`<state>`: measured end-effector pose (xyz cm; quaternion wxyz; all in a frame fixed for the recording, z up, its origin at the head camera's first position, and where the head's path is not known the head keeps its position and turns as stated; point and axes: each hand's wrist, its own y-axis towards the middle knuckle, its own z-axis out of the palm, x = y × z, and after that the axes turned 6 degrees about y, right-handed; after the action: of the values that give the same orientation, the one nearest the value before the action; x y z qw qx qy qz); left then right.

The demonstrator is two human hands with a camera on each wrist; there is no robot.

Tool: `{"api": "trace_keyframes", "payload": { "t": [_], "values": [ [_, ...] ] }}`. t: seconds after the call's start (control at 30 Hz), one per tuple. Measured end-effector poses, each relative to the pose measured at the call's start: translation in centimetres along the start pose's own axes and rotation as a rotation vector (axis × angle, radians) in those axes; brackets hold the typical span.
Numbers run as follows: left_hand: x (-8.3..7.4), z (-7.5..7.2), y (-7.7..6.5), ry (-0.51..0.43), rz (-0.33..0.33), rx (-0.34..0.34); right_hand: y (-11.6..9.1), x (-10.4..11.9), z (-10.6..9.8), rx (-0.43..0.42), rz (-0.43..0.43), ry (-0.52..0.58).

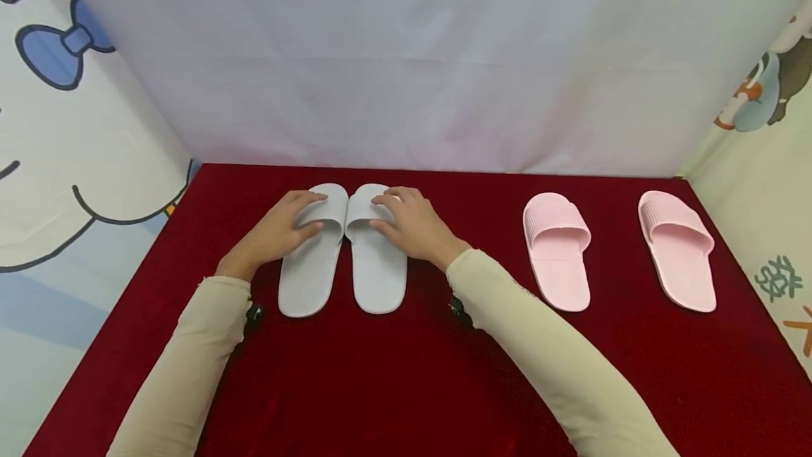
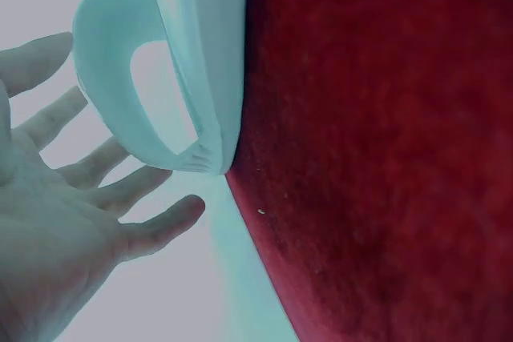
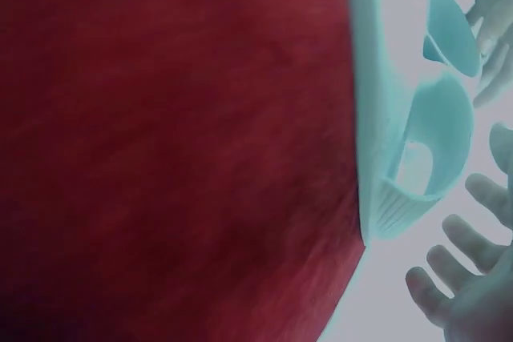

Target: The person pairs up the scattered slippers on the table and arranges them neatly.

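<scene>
- One white slide slipper [image 1: 307, 277] lies flat on the red cloth [image 1: 380, 386], under the left hand [image 1: 273, 233].
- A second white slide slipper [image 1: 379, 277] lies flat just to the right of it, under the right hand [image 1: 415, 226].
- Both white slippers have their toes to the pale back curtain [image 1: 444, 76]. Their straps sit side by side, and there is a gap between their heels.
- The left hand is not gripping anything. Its fingers are spread apart by the strap of the first white slipper. I cannot tell if they touch it.
- The right hand is not gripping anything either. Its fingers are spread by the strap of the second white slipper, and I cannot tell if they touch.
- Each arm has a cream sleeve, the left sleeve [image 1: 184, 365] and the right sleeve [image 1: 539, 351].
- Over on the right lies a pink slide slipper [image 1: 561, 281], and farther right a matching pink slipper [image 1: 688, 281]. They lie well apart, toes to the curtain too.
- A blue bow [image 1: 77, 39] is printed on the left curtain [image 1: 114, 139].
</scene>
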<state>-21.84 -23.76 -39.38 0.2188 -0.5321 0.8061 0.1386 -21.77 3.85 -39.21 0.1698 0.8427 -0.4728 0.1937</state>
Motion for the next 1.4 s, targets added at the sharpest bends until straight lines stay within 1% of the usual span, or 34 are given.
{"api": "trace_keyframes", "payload": {
  "t": [0.1, 0.23, 0.3, 0.37, 0.47, 0.57, 0.67, 0.77, 0.9, 1.03, 1.17, 1.4],
  "values": [
    [-0.5, 0.0, -0.6, 0.072, 0.003, -0.017, -1.4, -0.4, -0.2, -0.015, -0.070, -0.087],
    [-1.3, 0.1, -1.5, 0.166, -0.037, -0.039, -3.4, -1.3, -0.5, 0.002, -0.150, -0.225],
    [-1.6, 0.2, -2.0, 0.202, -0.057, -0.043, -4.2, -1.7, -0.7, 0.022, -0.161, -0.279],
    [-1.5, 0.4, -2.5, 0.236, -0.069, -0.043, -4.8, -2.1, -0.7, 0.045, -0.153, -0.322],
    [-1.3, 0.8, -3.1, 0.277, -0.069, -0.039, -5.8, -2.5, -0.8, 0.078, -0.128, -0.350],
    [-1.3, 1.1, -3.6, 0.290, -0.060, -0.044, -6.8, -2.7, -0.8, 0.115, -0.106, -0.379],
    [-1.8, 1.4, -4.1, 0.294, -0.048, -0.041, -8.1, -2.8, -0.9, 0.160, -0.097, -0.389],
    [-2.5, 1.8, -4.6, 0.310, -0.039, -0.020, -9.3, -2.9, -1.0, 0.189, -0.085, -0.395],
    [-3.2, 2.3, -5.0, 0.335, -0.026, -0.016, -10.6, -3.2, -1.2, 0.177, -0.080, -0.417],
    [-3.7, 2.8, -5.1, 0.345, -0.019, -0.026, -11.8, -3.6, -1.5, 0.139, -0.107, -0.441],
    [-4.4, 3.3, -4.9, 0.339, -0.008, -0.036, -13.2, -4.1, -2.0, 0.109, -0.118, -0.467],
    [-6.1, 4.2, -4.2, 0.363, 0.047, -0.047, -15.3, -4.6, -2.6, 0.089, -0.144, -0.460]
  ]
}}
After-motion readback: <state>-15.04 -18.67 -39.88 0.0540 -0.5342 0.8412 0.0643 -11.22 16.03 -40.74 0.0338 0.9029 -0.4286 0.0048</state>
